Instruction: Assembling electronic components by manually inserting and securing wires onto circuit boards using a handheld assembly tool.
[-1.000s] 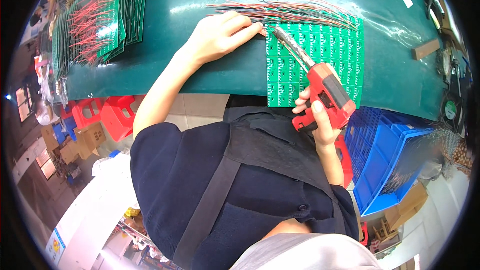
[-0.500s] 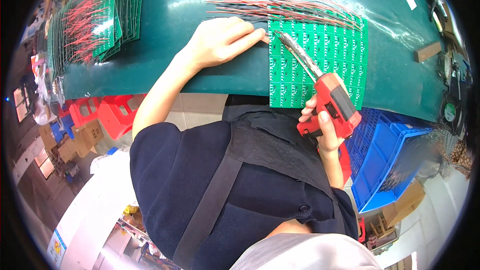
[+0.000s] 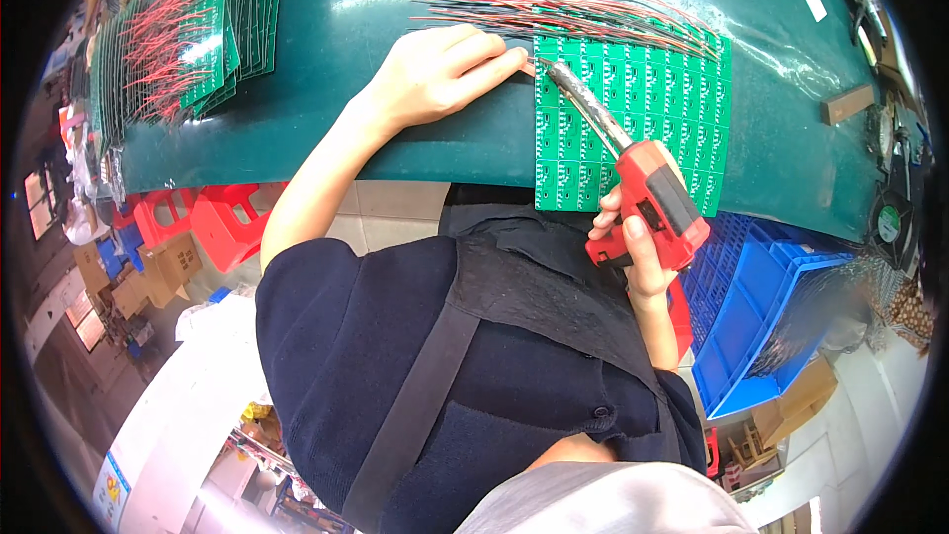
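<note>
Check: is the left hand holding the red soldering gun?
No, the right hand grips the red soldering gun; the left hand lies flat beside the green circuit board panel.

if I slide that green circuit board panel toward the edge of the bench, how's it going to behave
The green panel looks thin, flat and probably stiff, so it should slide in one piece. Its near edge already overhangs the bench, so it may tip. The loose red wires along its far edge would likely drag.
</note>
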`<state>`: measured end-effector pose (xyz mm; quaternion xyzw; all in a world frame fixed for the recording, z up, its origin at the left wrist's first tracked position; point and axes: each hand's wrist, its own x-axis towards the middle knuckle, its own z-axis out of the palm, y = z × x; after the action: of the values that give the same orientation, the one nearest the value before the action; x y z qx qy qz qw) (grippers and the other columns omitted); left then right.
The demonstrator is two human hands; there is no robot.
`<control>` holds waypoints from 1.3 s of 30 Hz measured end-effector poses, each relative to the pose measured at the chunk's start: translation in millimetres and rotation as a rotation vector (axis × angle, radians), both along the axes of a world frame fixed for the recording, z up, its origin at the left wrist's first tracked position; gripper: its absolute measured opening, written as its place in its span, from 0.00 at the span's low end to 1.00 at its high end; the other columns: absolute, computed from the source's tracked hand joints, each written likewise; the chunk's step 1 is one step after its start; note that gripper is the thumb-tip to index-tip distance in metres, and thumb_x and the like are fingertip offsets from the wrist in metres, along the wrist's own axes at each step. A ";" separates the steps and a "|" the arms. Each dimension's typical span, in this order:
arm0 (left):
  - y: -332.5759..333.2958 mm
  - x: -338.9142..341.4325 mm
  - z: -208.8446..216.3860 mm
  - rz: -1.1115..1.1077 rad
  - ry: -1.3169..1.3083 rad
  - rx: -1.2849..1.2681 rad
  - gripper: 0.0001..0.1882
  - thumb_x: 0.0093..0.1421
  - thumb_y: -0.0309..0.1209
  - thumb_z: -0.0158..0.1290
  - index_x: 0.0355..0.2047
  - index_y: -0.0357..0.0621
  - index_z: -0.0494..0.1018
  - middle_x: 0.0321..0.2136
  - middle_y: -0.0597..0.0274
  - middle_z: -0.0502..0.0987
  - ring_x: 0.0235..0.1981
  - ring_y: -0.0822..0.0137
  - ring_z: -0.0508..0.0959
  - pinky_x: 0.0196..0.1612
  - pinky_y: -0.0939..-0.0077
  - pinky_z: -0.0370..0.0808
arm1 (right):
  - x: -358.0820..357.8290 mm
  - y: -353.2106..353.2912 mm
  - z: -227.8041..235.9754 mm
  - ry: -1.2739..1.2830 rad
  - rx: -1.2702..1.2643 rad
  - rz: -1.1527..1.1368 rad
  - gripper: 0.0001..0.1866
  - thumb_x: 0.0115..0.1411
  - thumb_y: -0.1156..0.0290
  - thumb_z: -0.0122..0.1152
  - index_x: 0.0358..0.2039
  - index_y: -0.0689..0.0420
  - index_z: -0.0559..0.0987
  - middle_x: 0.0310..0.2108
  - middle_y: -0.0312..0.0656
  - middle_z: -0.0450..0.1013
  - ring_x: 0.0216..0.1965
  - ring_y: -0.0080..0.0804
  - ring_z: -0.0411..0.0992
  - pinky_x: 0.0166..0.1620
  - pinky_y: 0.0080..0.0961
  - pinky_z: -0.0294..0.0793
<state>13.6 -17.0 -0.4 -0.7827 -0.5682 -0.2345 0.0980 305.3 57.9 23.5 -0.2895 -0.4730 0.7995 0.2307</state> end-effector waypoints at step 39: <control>0.0 -1.9 -4.7 -0.004 0.014 0.024 0.15 0.48 0.28 0.55 0.39 0.47 0.75 0.30 0.67 0.75 0.29 0.69 0.77 0.29 0.79 0.76 | -2.3 -0.1 4.4 -0.075 0.120 -0.083 0.24 0.55 0.64 0.56 0.45 0.71 0.69 0.32 0.49 0.71 0.28 0.32 0.73 0.28 0.24 0.77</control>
<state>11.7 -17.0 -5.1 -0.7843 -0.5629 -0.2360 0.1108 303.0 57.8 27.9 -0.3243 -0.5162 0.7480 0.2625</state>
